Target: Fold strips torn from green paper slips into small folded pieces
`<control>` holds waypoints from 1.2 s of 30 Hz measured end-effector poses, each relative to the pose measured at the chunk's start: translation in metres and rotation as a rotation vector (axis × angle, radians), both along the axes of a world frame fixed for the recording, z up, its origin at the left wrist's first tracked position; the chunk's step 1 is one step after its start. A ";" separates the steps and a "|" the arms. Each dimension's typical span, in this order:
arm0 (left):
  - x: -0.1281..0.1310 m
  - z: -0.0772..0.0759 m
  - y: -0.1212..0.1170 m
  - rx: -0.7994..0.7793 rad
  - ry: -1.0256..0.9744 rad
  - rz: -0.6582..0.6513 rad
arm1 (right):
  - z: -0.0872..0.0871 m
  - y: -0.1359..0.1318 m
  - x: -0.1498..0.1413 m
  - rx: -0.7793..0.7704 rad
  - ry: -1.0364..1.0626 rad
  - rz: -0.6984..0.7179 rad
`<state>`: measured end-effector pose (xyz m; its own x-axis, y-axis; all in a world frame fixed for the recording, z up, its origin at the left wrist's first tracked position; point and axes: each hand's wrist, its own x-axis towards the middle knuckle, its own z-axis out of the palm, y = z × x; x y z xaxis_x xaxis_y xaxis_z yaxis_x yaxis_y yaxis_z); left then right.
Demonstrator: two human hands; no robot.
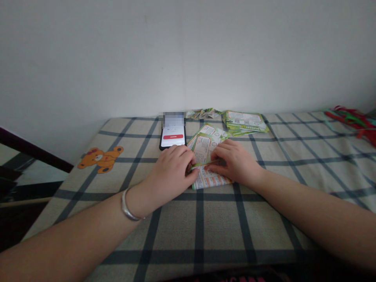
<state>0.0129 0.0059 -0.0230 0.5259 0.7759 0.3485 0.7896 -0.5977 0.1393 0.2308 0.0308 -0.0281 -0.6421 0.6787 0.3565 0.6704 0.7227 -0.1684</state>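
Pale wall backs a checked-cloth counter where the left hand and right hand pinch a printed paper mid-counter between their fingers, seemingly part-folded, flat sheets and smaller folded-looking pieces lying behind, with open room on the near side, left edge well apart.

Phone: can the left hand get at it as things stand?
Probably yes: the phone lies just beyond the left hand, nothing visible between them, though that hand would likely need to release the printed sheet first.
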 end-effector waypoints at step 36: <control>-0.008 -0.003 0.009 -0.359 -0.622 0.002 | 0.002 -0.007 0.007 -0.238 0.532 -0.173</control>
<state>0.0047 0.0148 -0.0259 0.3112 0.8998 0.3057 0.5015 -0.4287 0.7515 0.2377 0.0237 -0.0260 -0.2905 0.8578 0.4241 0.5547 0.5120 -0.6558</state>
